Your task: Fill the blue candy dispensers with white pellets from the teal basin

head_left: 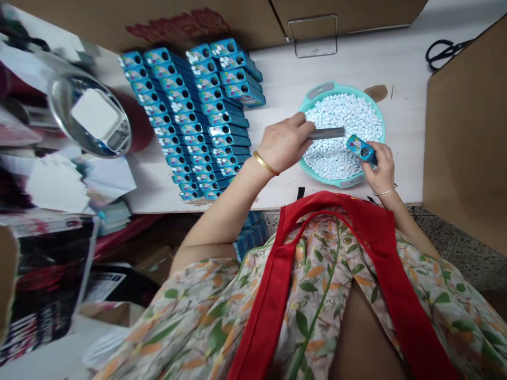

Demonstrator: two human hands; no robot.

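Observation:
My left hand [285,141] is closed around a flat grey metal piece [327,133] that sticks out to the right over the teal basin [321,89]. The basin is filled with small white pellets [344,121]. My right hand [379,168] grips a small blue box [361,148] at the basin's right edge, tilted toward the grey piece. The two held things are close but apart.
Rows of several blue boxes [190,116] lie stacked to the left on the white table [285,79]. A metal scale pan [89,113] stands further left. Black scissors [441,51] lie at the back right beside a cardboard wall [467,132]. A wire stand [312,37] is at the back.

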